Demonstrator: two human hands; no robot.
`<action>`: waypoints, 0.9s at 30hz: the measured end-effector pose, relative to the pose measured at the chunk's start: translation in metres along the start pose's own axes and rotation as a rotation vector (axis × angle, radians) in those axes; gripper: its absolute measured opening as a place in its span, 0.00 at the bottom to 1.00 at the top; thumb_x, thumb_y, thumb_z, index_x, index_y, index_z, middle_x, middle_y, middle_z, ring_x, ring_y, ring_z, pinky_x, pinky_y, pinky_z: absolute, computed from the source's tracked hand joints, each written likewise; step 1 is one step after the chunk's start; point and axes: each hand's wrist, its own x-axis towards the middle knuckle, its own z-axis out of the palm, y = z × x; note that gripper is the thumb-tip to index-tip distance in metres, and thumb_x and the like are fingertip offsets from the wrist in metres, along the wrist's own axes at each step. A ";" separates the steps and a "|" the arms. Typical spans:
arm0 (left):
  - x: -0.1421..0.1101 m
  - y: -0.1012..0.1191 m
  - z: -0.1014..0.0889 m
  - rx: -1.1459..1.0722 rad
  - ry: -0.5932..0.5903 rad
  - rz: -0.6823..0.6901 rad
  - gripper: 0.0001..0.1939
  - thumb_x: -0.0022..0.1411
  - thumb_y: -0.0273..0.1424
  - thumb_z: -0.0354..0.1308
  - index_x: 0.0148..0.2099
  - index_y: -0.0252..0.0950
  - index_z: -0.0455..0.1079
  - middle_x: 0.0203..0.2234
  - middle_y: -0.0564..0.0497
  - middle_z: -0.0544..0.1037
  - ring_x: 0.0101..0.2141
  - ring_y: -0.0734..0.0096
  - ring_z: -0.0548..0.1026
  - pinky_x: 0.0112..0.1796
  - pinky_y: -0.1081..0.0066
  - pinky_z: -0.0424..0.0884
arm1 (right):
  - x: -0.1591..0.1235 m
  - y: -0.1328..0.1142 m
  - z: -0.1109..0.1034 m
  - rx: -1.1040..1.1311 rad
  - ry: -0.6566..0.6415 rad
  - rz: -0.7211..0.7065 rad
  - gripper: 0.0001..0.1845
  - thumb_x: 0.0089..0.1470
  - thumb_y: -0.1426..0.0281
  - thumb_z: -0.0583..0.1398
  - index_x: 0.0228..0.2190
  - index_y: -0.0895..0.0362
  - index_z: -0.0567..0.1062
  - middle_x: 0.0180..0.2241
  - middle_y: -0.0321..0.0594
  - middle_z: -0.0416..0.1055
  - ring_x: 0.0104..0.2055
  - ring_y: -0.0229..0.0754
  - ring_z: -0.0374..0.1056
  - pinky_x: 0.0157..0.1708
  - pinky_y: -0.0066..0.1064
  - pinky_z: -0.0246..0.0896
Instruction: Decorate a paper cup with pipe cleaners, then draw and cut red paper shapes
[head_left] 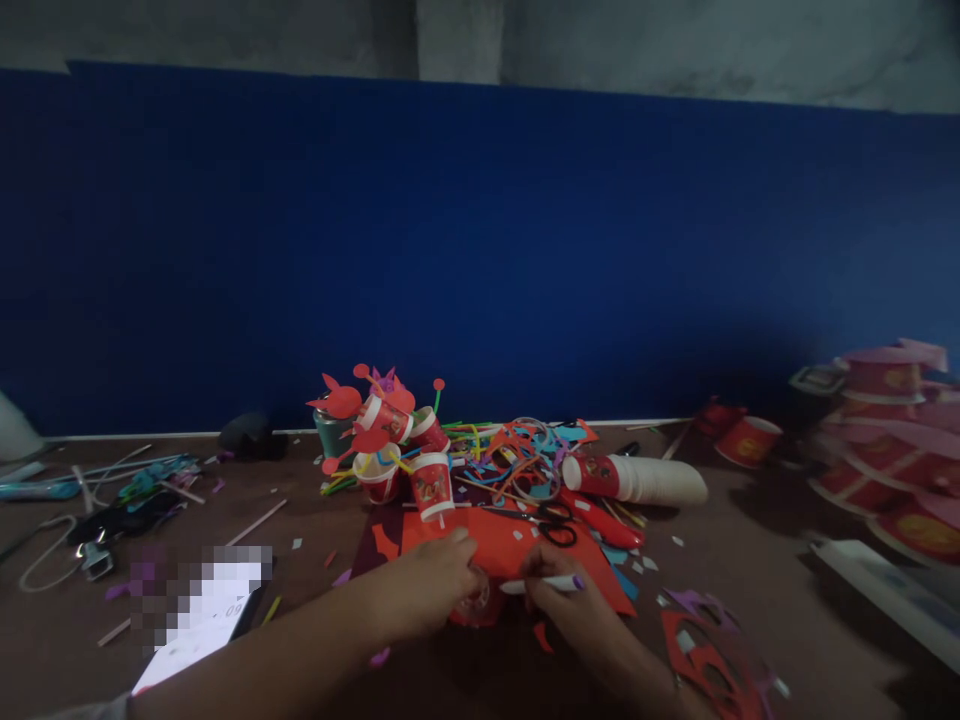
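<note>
My right hand (564,598) is closed around a white marker (544,584) with a purple end, its other tip pointing left. My left hand (431,580) has its fingers bent down over a clear, ring-shaped thing (474,603), perhaps a roll of tape, and holds it against red paper. Beneath both hands lies a larger sheet of red paper (491,540). Black-handled scissors (553,524) rest on that sheet, just beyond my right hand. Past my left hand, red paper cups (431,485) with cut-out shapes and coloured stems stand bunched together.
A stack of paper cups (637,479) lies on its side behind the scissors, beside a heap of coloured scraps (517,455). At left are a lit phone (206,620) and a tangle of cords (124,525). Red cup structures (892,440) stand at right. A blue panel (480,250) rises behind.
</note>
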 end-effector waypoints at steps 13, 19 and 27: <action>0.004 -0.008 0.012 0.015 -0.008 0.018 0.11 0.60 0.24 0.52 0.45 0.38 0.70 0.41 0.47 0.70 0.42 0.64 0.67 0.34 0.71 0.63 | -0.010 -0.004 0.008 -0.184 -0.019 -0.095 0.02 0.44 0.72 0.52 0.22 0.55 0.64 0.19 0.29 0.58 0.22 0.34 0.52 0.21 0.25 0.47; 0.002 -0.007 0.009 0.005 -0.002 0.017 0.10 0.61 0.24 0.52 0.43 0.37 0.70 0.40 0.49 0.71 0.42 0.65 0.68 0.34 0.72 0.63 | -0.016 -0.006 0.011 -0.184 -0.016 -0.058 0.02 0.43 0.72 0.52 0.22 0.56 0.64 0.18 0.29 0.58 0.21 0.34 0.50 0.21 0.26 0.46; 0.003 -0.005 0.011 -0.008 0.009 0.000 0.12 0.58 0.24 0.54 0.44 0.38 0.69 0.40 0.48 0.71 0.41 0.63 0.68 0.33 0.71 0.63 | -0.021 -0.009 0.013 -0.086 -0.036 -0.014 0.02 0.43 0.73 0.54 0.21 0.55 0.66 0.18 0.30 0.61 0.22 0.34 0.53 0.21 0.25 0.47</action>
